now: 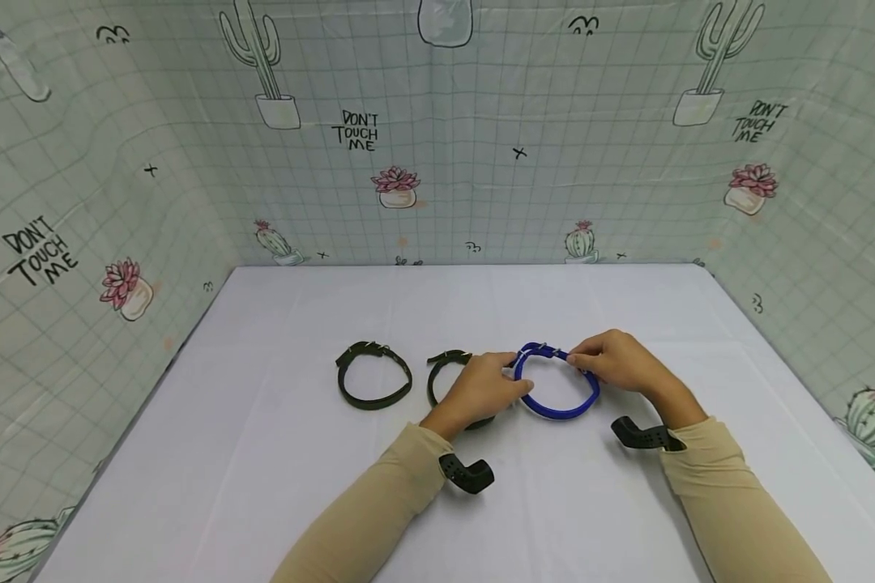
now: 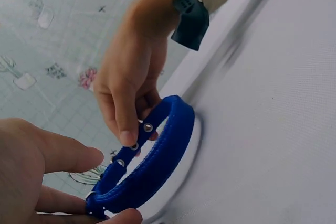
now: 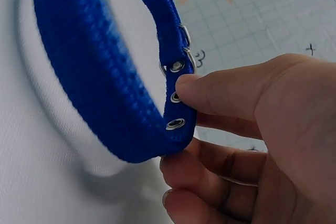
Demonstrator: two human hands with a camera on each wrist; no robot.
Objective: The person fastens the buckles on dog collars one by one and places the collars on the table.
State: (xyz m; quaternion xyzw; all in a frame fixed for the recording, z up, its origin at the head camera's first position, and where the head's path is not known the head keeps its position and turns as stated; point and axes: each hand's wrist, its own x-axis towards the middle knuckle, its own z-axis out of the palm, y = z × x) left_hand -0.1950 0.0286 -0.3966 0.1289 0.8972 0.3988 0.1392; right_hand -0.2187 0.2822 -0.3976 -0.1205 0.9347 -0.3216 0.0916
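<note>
A blue buckled collar [image 1: 558, 414], closed into a loop, is held between both hands. My right hand [image 1: 620, 360] pinches its strap at the far right. In the right wrist view the thumb [image 3: 220, 90] presses beside the metal eyelets, close to the silver buckle [image 3: 188, 59]. At the collar's left side, the fingers of my left hand [image 1: 484, 385] grip the band. The left wrist view shows fingers [image 2: 65, 203] around the near end of the blue strap [image 2: 163, 166]. Behind the left hand lies a dark collar [image 1: 433, 385], partly hidden by it.
Another dark collar [image 1: 374, 404] lies farther left, also buckled into a loop. All rest on a white table [image 1: 262, 486], with a printed cloth [image 1: 467, 202] hanging behind and along the sides. Each wrist wears a black strap-like device [image 1: 467, 474].
</note>
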